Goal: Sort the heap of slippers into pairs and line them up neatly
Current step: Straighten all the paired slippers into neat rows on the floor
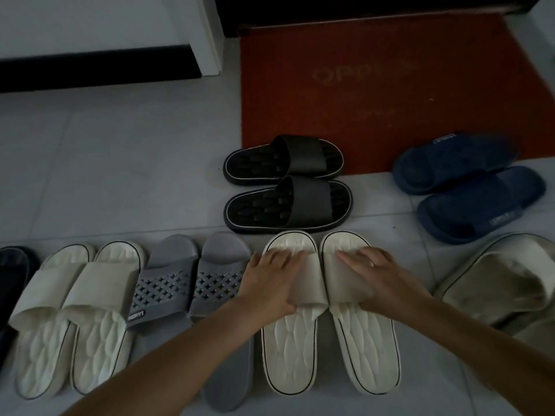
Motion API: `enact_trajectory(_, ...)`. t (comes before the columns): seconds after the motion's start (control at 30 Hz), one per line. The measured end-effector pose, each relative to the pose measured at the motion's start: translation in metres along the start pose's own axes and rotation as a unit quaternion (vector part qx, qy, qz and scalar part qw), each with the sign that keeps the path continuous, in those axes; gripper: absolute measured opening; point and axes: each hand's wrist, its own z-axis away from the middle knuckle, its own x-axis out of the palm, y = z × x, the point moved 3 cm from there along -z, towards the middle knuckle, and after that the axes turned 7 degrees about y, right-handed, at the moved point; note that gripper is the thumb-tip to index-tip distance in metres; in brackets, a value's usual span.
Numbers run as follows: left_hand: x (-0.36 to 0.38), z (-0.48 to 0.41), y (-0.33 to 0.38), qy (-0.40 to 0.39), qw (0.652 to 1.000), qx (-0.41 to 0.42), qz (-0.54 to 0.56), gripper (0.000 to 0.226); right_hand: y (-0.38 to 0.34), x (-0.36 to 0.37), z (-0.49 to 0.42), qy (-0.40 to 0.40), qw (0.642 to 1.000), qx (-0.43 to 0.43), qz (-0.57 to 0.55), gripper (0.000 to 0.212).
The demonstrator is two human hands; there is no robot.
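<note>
Left hand (270, 283) grips strap of left white slipper (288, 349), fingers over the top, thumb at the strap's near edge. Right hand (381, 280) holds strap of right white slipper (366, 346) the same way. Both slippers flat on floor (120, 160), side by side, toes away, straps touching. Same row, leftward: grey pair (180, 283), cream pair (75, 310), dark slipper (12, 271). Beige slipper (504, 283) to the right. Black pair (288, 181) and blue pair (468, 184) at near edge of mat (375, 85).
</note>
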Motion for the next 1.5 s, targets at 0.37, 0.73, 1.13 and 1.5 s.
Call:
enact_trajectory(0.37,-0.002,-0.015,-0.003,0.005,1.0,-0.026,0.001,0.108,0.003,-0.01,-0.014,0.003,1.0,0.007,0.005,0.103)
enact_trajectory(0.73,-0.005,-0.02,-0.006,-0.001,0.999,-0.007,-0.047,0.095,0.001,-0.006,-0.011,0.0,1.0,0.013,0.015,0.104)
enact_trajectory(1.13,-0.013,-0.018,-0.003,-0.054,0.998,-0.018,-0.018,0.108,-0.002,-0.006,-0.01,-0.017,1.0,0.016,0.009,0.109)
enact_trajectory(1.5,-0.077,-0.092,-0.046,0.046,0.985,-0.107,0.126,0.103,-0.04,-0.081,-0.097,0.059,0.985,0.086,-0.134,0.063)
